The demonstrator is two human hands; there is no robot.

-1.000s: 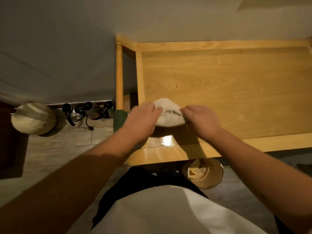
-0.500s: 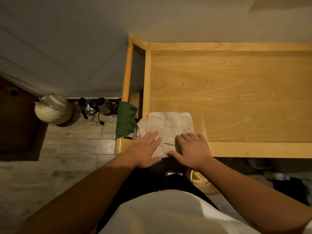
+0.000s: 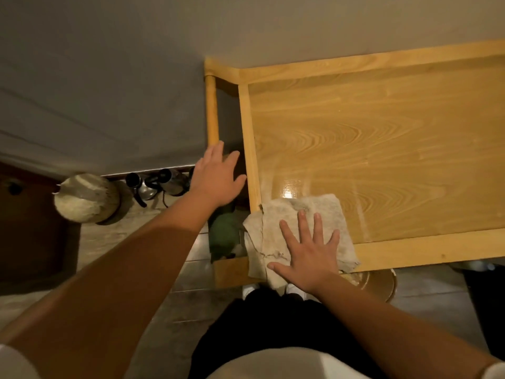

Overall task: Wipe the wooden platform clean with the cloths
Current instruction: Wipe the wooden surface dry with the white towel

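The wooden platform with a raised rim fills the right half of the view. A stained whitish cloth lies spread over its near left corner and hangs over the front rim. My right hand presses flat on this cloth with fingers spread. My left hand hovers with straight fingers over the gap left of the platform, near the round wooden rail. A green cloth hangs on that rail below my left wrist, partly hidden by the arm.
A grey wall runs behind the platform. On the tiled floor to the left stand a round pale pot and metal kettles. A round basket sits under the platform's front edge, beside my feet.
My left hand has lifted off the whitish cloth and moved up and left toward the rail. My right hand has flattened onto the cloth, which has stayed spread at the corner.
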